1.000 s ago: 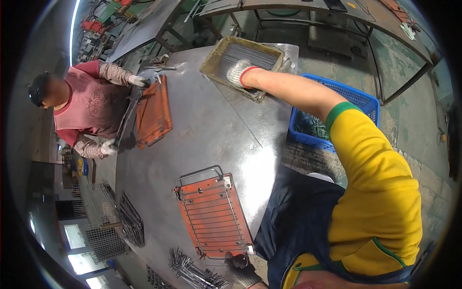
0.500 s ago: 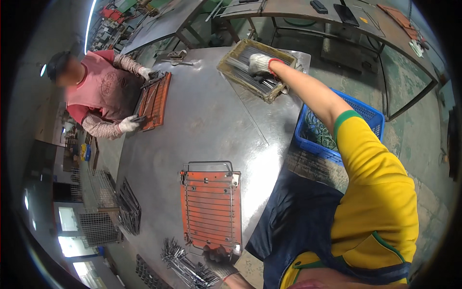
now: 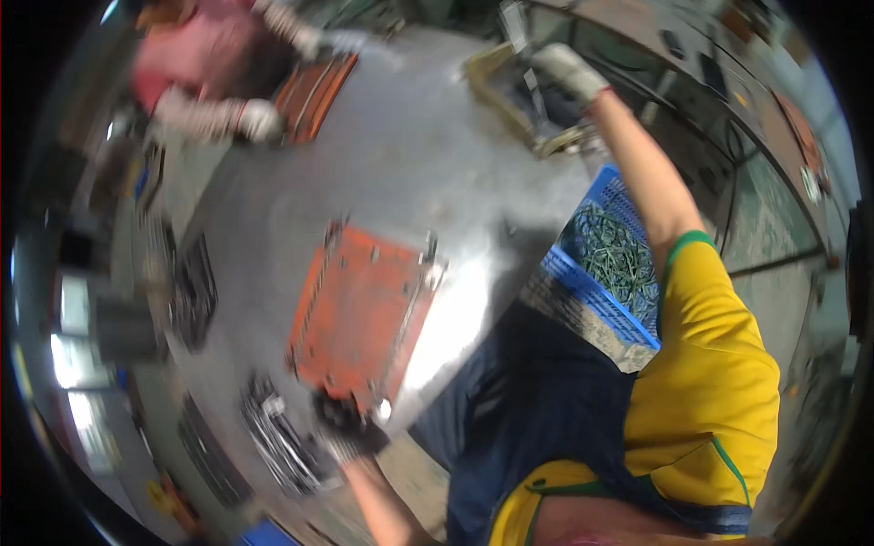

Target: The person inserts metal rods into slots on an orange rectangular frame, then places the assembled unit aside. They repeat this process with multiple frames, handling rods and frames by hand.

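Observation:
My right hand point(image 3: 566, 73), in a whitish work glove, is raised at the tray point(image 3: 546, 146). Its fingers are closed on a bundle of thin metal rods point(image 3: 515, 27), smeared by motion. My left hand point(image 3: 344, 429), in a dark-palmed glove, is at the near edge of the orange plate point(image 3: 364, 314). Blur hides how its fingers lie there. The plate lies slanted on the metal table, with small metal fittings at its corners. Whether thin wires lie across it cannot be made out.
Beside the plate lies a pile of bent wire pieces point(image 3: 278, 441). A blue crate point(image 3: 592, 296) with green strands stands right of the metal table point(image 3: 428, 127). Across it, a co-worker's gloved hand point(image 3: 261, 120) is at another orange plate point(image 3: 319, 96). Dark wire frames point(image 3: 194, 291) lie at the left edge.
My right hand has lifted at the tray, with rods showing in its grip. The view has turned, so the plate appears slanted. The wire loop and crosswise rods no longer show on it.

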`<state>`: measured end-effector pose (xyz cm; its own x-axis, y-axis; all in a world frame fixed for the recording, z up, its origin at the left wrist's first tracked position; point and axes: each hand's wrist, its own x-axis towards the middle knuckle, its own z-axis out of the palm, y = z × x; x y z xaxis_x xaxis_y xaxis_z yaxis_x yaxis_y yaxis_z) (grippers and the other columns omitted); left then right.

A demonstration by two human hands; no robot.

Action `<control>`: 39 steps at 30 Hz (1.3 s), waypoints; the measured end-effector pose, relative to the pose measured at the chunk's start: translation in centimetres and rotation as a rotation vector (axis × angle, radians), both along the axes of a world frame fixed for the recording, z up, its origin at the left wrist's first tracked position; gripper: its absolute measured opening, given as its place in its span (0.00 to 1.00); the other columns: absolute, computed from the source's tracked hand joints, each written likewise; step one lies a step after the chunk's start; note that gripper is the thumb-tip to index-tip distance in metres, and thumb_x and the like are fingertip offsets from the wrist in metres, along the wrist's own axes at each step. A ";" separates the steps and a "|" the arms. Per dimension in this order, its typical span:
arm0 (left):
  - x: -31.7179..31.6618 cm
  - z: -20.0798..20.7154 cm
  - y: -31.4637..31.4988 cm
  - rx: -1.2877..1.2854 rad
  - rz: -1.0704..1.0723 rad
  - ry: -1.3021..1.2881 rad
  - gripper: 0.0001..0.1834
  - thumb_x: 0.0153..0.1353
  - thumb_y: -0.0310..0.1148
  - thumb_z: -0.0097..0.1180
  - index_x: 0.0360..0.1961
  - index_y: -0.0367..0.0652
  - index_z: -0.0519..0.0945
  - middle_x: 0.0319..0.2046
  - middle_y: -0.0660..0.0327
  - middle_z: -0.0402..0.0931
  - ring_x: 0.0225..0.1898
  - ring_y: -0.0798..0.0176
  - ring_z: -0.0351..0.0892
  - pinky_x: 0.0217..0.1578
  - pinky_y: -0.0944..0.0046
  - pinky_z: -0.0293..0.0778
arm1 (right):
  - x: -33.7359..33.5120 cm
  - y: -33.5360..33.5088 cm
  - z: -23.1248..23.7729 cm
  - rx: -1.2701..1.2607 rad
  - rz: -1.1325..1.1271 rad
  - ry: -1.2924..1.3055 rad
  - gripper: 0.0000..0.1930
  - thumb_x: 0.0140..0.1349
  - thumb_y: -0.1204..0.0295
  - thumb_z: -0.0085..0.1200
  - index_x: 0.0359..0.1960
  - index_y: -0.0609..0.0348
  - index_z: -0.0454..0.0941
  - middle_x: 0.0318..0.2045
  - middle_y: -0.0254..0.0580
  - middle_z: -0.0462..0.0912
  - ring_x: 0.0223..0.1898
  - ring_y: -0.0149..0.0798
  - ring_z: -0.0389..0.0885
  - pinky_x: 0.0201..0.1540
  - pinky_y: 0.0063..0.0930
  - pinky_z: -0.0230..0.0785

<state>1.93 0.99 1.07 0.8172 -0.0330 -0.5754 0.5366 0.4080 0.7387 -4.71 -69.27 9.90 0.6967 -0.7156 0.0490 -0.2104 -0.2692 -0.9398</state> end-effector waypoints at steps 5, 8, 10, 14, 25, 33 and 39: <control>2.5 -1.4 -1.6 0.013 0.052 -0.106 0.11 0.70 0.42 0.54 0.42 0.48 0.80 0.26 0.67 0.73 0.26 0.68 0.76 0.32 0.66 0.79 | 0.8 13.1 3.2 0.351 0.544 -0.245 0.21 0.72 0.61 0.55 0.56 0.67 0.77 0.36 0.39 0.85 0.23 0.18 0.76 0.22 0.09 0.68; 3.7 -0.7 -1.9 0.124 0.071 -0.242 0.16 0.68 0.39 0.59 0.49 0.38 0.79 0.31 0.60 0.77 0.29 0.63 0.79 0.36 0.59 0.83 | -0.4 22.8 1.3 0.210 0.592 -0.085 0.22 0.71 0.61 0.56 0.59 0.65 0.76 0.39 0.40 0.86 0.35 0.26 0.85 0.33 0.20 0.78; 4.2 -1.5 -1.2 0.557 0.186 -0.438 0.20 0.68 0.37 0.59 0.55 0.36 0.76 0.39 0.56 0.79 0.35 0.62 0.81 0.40 0.61 0.81 | -1.2 27.3 1.9 0.206 0.727 0.067 0.18 0.71 0.65 0.55 0.57 0.63 0.78 0.37 0.37 0.87 0.36 0.27 0.85 0.35 0.22 0.78; 0.8 4.0 -5.6 0.813 0.085 -0.714 0.30 0.69 0.38 0.59 0.67 0.37 0.68 0.55 0.51 0.78 0.52 0.57 0.81 0.51 0.63 0.78 | -1.6 32.5 -0.2 0.225 0.928 -0.084 0.13 0.73 0.70 0.52 0.53 0.61 0.81 0.37 0.34 0.86 0.31 0.24 0.82 0.36 0.22 0.79; -4.7 7.5 -13.4 0.458 -0.689 -0.691 0.16 0.70 0.33 0.56 0.55 0.38 0.81 0.36 0.62 0.81 0.36 0.71 0.76 0.41 0.67 0.74 | 0.1 37.8 -5.4 -0.582 1.077 0.129 0.18 0.69 0.58 0.50 0.51 0.56 0.80 0.36 0.52 0.85 0.44 0.53 0.84 0.46 0.45 0.76; -5.2 6.7 -13.3 -0.027 -0.555 -0.503 0.22 0.70 0.19 0.51 0.64 0.31 0.70 0.59 0.51 0.76 0.61 0.59 0.77 0.65 0.58 0.70 | -0.5 38.0 -5.1 -0.128 1.186 0.109 0.17 0.72 0.58 0.49 0.38 0.60 0.79 0.27 0.40 0.82 0.36 0.39 0.83 0.41 0.36 0.74; -5.3 6.5 -13.7 -0.238 -0.468 -0.467 0.24 0.70 0.17 0.50 0.66 0.30 0.68 0.61 0.48 0.75 0.63 0.55 0.75 0.66 0.54 0.69 | 0.3 37.9 -4.6 -0.178 1.226 0.054 0.17 0.72 0.58 0.50 0.34 0.60 0.80 0.22 0.39 0.80 0.28 0.38 0.83 0.33 0.36 0.74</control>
<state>-3.40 -12.69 7.53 0.8464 -0.5229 -0.1010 0.3434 0.3907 0.8541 -4.41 -31.41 5.29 0.9053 0.4237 0.0293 0.2333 -0.4386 -0.8679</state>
